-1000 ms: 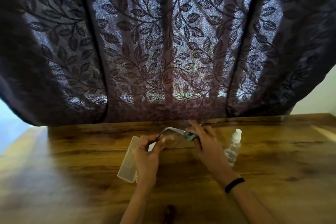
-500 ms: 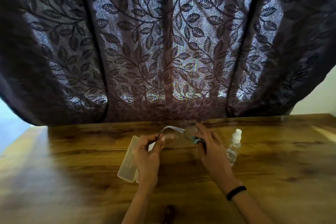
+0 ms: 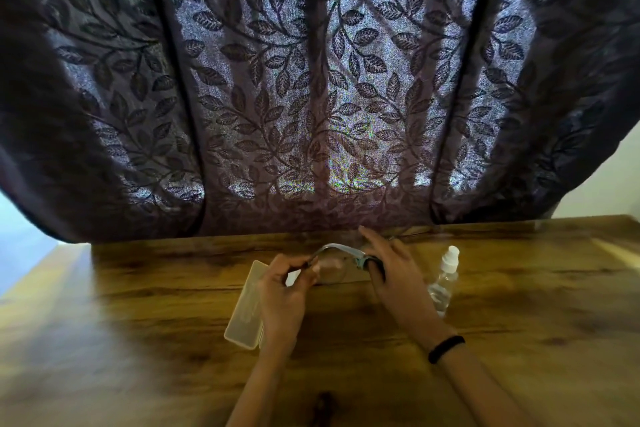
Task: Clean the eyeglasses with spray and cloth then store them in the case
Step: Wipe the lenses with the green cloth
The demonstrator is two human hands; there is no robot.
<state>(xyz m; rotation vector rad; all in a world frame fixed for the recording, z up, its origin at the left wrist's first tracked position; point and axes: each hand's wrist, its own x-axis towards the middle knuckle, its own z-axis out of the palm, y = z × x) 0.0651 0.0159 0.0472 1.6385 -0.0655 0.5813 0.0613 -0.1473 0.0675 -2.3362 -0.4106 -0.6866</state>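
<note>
The eyeglasses [image 3: 332,260], clear-lensed with a thin pale frame, hang just above the table between both hands. My left hand [image 3: 282,302] pinches their left end between thumb and fingers. My right hand [image 3: 394,274] presses a small teal cloth [image 3: 363,262] against the right lens, with the fingers spread. An open translucent case [image 3: 247,302] lies on the table under and to the left of my left hand, partly hidden by it. A clear spray bottle [image 3: 445,279] with a white cap stands just right of my right hand.
The wooden table [image 3: 536,305] runs across the whole lower view, with its far edge under a dark leaf-patterned curtain [image 3: 311,97] that hangs close behind the hands. A black band sits on my right wrist [image 3: 446,348].
My right hand has shifted slightly with the cloth along the right lens, and its fingers have spread a little. My left hand keeps the same pinch.
</note>
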